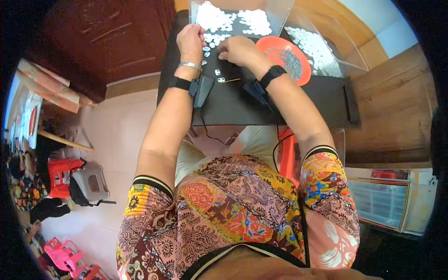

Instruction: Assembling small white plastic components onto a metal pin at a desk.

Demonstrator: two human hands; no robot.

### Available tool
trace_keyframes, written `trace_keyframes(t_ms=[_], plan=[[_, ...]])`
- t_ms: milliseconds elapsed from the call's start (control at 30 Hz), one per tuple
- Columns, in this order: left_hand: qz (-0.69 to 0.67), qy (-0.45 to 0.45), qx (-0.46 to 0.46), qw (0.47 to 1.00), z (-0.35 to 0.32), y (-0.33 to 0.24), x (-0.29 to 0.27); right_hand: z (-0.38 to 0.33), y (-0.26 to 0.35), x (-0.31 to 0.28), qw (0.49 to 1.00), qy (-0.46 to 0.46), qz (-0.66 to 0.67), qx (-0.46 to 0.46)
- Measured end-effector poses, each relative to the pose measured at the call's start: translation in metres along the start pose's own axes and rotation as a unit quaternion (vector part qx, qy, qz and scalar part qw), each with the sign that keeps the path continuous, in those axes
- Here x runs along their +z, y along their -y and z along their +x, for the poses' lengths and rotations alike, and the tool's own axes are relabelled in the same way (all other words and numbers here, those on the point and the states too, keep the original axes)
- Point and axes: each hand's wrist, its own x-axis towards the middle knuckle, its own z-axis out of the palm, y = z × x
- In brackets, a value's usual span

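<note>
Small white pieces with holes [217,72]: a few lie loose down the upper middle of the frame, between and below your hands, in a rough, uneven line. Just beside the lowest one is a thin gold-coloured stick [231,80].

Your left hand [190,41], left of the line, has its fingers curled inward; cannot tell whether anything is pinched in them. Your right hand [237,51], to the right of the line, is bent with fingertips pointing left; its grip is also hidden. The two hands are near each other but apart.

Progress, judged: little shows as finished. The few pieces set apart may be work in hand or done; too small to tell. Much appears left: one white heap [212,18] and a second heap [255,21] at the top of the frame, plus more white pieces [317,49] in a clear bin [352,52] at upper right. Grey metal bits [293,65] lie in an orange plate [305,76], right of your right hand, apparently plentiful. No joined white-and-metal item can be made out on the dark surface [238,106].
</note>
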Motion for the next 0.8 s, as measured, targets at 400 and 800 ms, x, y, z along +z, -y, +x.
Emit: trace_keyframes(t_ms=[400,800], plan=[[0.021,0.035,0.002,0.999,0.000,0.003,0.000,0.010,-0.015,0.018,0.997,0.016,0.021,0.069],[0.113,0.251,-0.085,0.958,-0.013,0.009,0.015,-0.002,-0.036,-0.012,0.953,-0.109,0.283,-0.008]])
